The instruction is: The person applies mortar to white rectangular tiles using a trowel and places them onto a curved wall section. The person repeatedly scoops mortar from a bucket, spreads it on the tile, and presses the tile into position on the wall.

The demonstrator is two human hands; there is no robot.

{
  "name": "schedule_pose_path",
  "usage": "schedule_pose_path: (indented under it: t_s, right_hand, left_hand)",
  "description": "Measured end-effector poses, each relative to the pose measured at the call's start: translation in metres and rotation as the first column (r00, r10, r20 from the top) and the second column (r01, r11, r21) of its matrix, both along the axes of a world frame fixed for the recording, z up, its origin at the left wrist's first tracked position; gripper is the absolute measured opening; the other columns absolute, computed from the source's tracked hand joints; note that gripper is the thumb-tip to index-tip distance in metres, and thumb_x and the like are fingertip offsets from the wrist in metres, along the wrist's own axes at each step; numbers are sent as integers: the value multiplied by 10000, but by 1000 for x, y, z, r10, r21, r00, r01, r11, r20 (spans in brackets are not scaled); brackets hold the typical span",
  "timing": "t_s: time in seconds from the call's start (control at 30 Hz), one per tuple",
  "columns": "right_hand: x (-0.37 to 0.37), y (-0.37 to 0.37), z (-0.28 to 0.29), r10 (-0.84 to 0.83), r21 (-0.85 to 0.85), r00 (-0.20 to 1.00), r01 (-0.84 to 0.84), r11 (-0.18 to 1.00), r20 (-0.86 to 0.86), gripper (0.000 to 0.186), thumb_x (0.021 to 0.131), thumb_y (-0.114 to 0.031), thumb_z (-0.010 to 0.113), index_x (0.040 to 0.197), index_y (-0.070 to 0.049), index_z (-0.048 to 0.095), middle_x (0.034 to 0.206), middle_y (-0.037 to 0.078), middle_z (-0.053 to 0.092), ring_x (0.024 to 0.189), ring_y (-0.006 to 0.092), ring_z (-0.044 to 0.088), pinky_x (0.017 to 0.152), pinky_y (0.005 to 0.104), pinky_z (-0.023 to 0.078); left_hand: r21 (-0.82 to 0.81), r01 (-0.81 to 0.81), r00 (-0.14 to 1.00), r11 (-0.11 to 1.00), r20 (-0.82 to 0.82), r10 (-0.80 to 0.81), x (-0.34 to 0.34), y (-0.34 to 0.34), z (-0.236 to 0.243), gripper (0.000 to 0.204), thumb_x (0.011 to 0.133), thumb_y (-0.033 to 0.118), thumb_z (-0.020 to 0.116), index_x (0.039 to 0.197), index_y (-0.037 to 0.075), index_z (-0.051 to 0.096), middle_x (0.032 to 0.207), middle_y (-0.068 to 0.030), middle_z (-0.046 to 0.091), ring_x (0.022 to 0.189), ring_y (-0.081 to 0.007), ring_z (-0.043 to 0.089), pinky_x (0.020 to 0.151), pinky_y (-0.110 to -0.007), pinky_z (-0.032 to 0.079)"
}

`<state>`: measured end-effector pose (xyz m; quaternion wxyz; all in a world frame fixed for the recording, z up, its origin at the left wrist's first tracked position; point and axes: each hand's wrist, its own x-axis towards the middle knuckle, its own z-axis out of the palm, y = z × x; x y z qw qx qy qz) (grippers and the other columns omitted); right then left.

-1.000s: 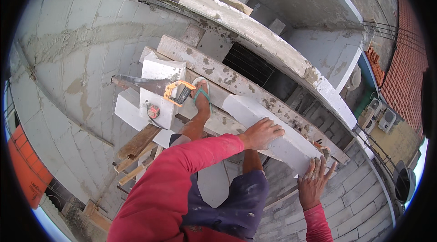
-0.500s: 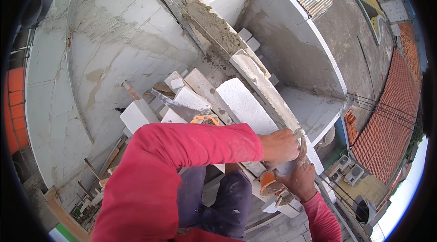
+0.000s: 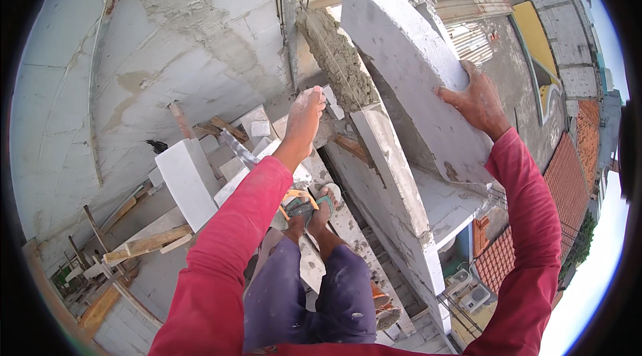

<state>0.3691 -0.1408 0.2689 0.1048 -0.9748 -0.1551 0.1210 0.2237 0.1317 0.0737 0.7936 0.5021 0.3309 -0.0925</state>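
Note:
My right hand grips the side of a large white concrete block, thumb on its broad face. The block is raised and tilted above the wall, its far end toward the back. Along the wall's far stretch lies a bed of wet grey mortar, with a thin string running over it. My left hand is closed, left of the mortar bed. A small pale flat piece shows beside its fingertips; whether the hand holds it I cannot tell.
My sandalled feet stand on a narrow plank with an orange-handled tool beside them. Orange buckets are near my knee. White blocks and wood offcuts lie left. A metal upright and rods rise at the back.
My hands have parted from low at the wall's near part and moved up and forward. The white block is now raised in my right hand. The view has shifted.

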Motion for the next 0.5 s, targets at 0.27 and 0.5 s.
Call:
schedule_pose_path:
  t_s: [0.27, 0.5]
  right_hand:
    - [98, 39, -149, 49, -64, 993, -42, 997, 108, 913, 760, -519, 777, 1367, 124, 551, 1141, 312, 705, 1089, 404, 700, 981, 446, 522]
    - [116, 65, -228, 65, -4, 985, -66, 998, 160, 869, 752, -530, 781, 1317, 107, 601, 1107, 288, 723, 1028, 390, 721, 939, 442, 543]
  left_hand:
    - [-317, -24, 1000, 948, 6, 28, 57, -22, -181, 677, 1105, 517, 306, 1478, -22, 473, 1490, -205, 525, 1392, -323, 485, 1213, -446, 322]
    - [-447, 42, 991, 894, 131, 19, 118, -33, -235, 709, 1112, 506, 170, 1500, -14, 454, 1535, -193, 489, 1456, -314, 411, 1247, -446, 254]
